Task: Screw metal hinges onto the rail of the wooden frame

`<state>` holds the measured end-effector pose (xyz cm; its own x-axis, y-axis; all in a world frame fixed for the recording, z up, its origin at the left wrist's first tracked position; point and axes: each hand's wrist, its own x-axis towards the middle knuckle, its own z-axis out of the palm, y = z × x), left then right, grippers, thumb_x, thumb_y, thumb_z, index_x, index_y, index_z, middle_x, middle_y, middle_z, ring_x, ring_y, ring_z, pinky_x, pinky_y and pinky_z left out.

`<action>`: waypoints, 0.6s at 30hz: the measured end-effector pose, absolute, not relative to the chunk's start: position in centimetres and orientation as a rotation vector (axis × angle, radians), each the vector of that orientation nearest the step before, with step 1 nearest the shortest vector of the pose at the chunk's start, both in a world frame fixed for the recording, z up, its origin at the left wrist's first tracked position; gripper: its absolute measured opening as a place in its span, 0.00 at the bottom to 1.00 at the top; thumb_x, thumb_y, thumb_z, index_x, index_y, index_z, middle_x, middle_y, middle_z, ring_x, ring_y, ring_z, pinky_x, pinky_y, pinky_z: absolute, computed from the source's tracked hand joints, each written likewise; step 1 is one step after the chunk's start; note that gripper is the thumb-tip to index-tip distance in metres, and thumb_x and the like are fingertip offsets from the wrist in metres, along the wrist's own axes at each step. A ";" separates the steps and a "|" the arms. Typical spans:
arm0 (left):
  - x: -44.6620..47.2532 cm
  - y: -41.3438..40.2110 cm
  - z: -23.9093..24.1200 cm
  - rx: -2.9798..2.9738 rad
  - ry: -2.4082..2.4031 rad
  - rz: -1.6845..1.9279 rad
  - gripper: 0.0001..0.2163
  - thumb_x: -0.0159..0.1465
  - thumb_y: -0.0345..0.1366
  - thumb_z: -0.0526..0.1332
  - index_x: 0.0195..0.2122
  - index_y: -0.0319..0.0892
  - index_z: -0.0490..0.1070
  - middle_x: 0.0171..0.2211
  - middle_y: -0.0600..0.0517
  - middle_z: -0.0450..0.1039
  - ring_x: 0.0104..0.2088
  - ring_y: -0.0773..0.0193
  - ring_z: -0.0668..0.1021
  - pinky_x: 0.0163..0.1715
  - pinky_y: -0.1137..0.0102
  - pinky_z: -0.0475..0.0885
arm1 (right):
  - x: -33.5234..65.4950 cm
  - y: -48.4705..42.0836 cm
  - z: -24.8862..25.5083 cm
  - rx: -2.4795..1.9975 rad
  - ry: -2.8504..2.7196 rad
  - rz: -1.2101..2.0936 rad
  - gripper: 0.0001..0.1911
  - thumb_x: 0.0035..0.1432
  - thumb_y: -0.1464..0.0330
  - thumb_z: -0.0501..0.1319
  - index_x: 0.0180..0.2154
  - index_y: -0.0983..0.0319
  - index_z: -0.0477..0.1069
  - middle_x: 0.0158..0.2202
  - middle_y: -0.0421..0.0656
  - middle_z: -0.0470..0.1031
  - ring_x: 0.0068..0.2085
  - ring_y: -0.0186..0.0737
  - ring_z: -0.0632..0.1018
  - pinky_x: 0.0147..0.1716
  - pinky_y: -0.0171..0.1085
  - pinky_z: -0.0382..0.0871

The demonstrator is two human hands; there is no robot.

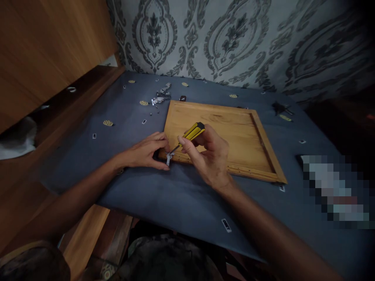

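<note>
Slim screwdriver (190, 134), yellow-and-black handle

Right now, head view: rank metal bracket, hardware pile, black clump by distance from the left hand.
1. metal bracket, at the left hand fingertips, under the screwdriver tip.
2. hardware pile, behind, far edge of the mat.
3. black clump, far right, past the wooden panel.

screwdriver (193, 132): yellow-black | panel (231, 136): honey wood | cloth (164, 195): slate blue | wallpaper (234, 39): grey damask
</note>
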<state>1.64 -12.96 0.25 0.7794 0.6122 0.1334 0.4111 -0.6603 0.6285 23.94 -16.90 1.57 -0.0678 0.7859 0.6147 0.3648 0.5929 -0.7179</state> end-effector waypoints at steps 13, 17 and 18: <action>1.7 -13.0 0.4 2.383 0.779 0.445 0.18 0.63 0.52 0.73 0.40 0.43 0.72 0.44 0.49 0.70 0.49 0.53 0.72 0.51 0.61 0.69 | 24.2 -16.7 1.9 -0.983 -1.689 0.706 0.22 0.64 0.48 0.69 0.35 0.58 0.68 0.28 0.37 0.74 0.26 0.35 0.77 0.27 0.37 0.74; 1.7 -12.9 0.1 2.408 0.783 0.436 0.19 0.63 0.53 0.72 0.42 0.44 0.74 0.46 0.48 0.70 0.50 0.52 0.72 0.52 0.60 0.69 | 24.0 -16.9 2.4 -0.909 -1.697 0.794 0.20 0.65 0.50 0.68 0.35 0.58 0.68 0.28 0.36 0.74 0.27 0.35 0.79 0.28 0.36 0.73; 1.7 -12.9 0.1 2.414 0.785 0.437 0.19 0.63 0.53 0.72 0.43 0.43 0.74 0.46 0.48 0.70 0.51 0.51 0.72 0.53 0.59 0.69 | 24.0 -16.9 2.7 -0.879 -1.712 0.823 0.20 0.66 0.50 0.68 0.34 0.58 0.68 0.28 0.36 0.74 0.28 0.35 0.79 0.28 0.36 0.73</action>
<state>1.66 -12.90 0.07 0.7759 0.6175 0.1295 0.4355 -0.6727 0.5982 24.02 -16.90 2.68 -0.2343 0.8557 0.4615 0.1737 0.5039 -0.8461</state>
